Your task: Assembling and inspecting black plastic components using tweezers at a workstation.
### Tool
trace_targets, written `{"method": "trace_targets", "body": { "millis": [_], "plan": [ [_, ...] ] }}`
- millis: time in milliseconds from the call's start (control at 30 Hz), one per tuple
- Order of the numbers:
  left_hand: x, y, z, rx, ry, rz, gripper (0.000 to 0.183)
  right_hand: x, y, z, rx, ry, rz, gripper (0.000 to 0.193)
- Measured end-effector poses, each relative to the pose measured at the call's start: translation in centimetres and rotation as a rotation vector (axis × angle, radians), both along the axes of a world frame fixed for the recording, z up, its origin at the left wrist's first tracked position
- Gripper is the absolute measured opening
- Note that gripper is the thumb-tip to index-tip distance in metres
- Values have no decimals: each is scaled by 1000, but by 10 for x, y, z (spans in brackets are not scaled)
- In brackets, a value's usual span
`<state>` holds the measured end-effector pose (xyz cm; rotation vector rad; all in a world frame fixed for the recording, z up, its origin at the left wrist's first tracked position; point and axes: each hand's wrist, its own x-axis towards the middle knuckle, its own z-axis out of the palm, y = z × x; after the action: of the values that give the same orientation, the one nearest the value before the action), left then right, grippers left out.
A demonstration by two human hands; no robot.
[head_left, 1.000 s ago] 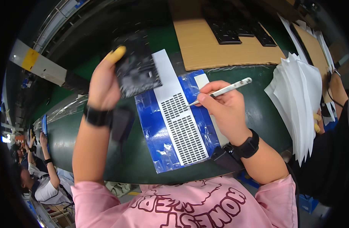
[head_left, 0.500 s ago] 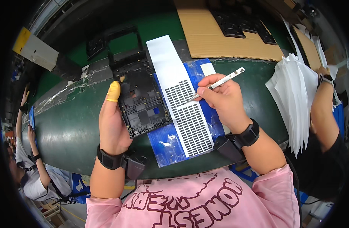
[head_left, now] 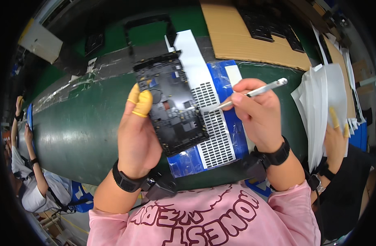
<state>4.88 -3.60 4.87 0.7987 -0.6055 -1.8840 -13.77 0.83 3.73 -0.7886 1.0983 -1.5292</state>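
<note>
Overhead, the head view shows a dark green belt surface [head_left: 77, 127] running across the workstation, with a brown cardboard sheet [head_left: 241, 39] at its far side carrying black moulded parts [head_left: 266, 24]. A blue film pad [head_left: 233, 123] lies on the belt, and a white perforated strip [head_left: 208, 119] rests along it. The left hand [head_left: 137, 139], with yellow finger cots on two fingers, is closed around a black plastic frame [head_left: 171, 104], held tilted above the strip. The right hand [head_left: 255, 117] pinches silver tweezers [head_left: 253, 93], their tip touching the strip just beside the frame's edge. A stack of white sheets [head_left: 325, 102] stands right of the pad, with another person's hand [head_left: 337, 135] against it. Other workers sit far left.
</note>
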Motion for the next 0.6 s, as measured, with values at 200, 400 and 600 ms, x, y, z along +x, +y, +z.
{"method": "trace_targets", "body": {
  "millis": [200,400,600],
  "plan": [
    [-2,9,-2,-14,50,-147,37,33,21,10,-53,42,109,18],
    [-1,12,1,-23,100,-162,39,39,21,6,-78,10,112,20],
    [-2,14,1,-22,97,-147,39,39,22,5,-76,3,119,20]
  ]
}}
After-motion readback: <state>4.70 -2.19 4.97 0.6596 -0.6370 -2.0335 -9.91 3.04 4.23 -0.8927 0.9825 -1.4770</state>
